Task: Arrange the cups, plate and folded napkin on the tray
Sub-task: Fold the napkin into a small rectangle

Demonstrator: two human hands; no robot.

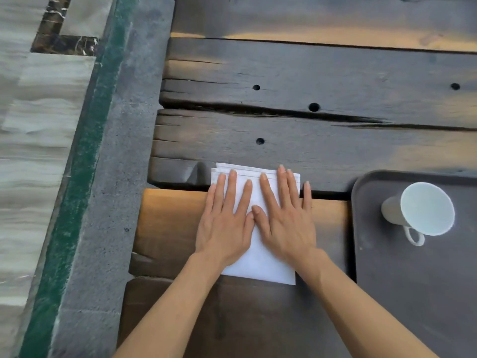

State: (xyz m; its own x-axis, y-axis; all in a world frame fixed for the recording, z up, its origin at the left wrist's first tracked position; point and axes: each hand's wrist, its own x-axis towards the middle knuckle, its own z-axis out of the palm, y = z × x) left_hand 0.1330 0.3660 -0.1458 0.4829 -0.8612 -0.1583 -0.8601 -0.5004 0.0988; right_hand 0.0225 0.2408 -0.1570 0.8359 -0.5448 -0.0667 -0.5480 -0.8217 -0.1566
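A white folded napkin (260,264) lies flat on the dark wooden table, left of the tray. My left hand (224,223) and my right hand (286,223) both rest palm down on it, fingers spread, thumbs touching in the middle. The dark grey tray (413,293) sits at the right edge of the view. On it stands a white cup (423,208) with its handle toward me. I see no plate and only this one cup.
The wooden table (309,81) is made of rough planks with gaps and several round holes. Its left edge runs close beside the napkin. Beyond it lie a grey stone curb (108,202), a green strip and pale floor tiles.
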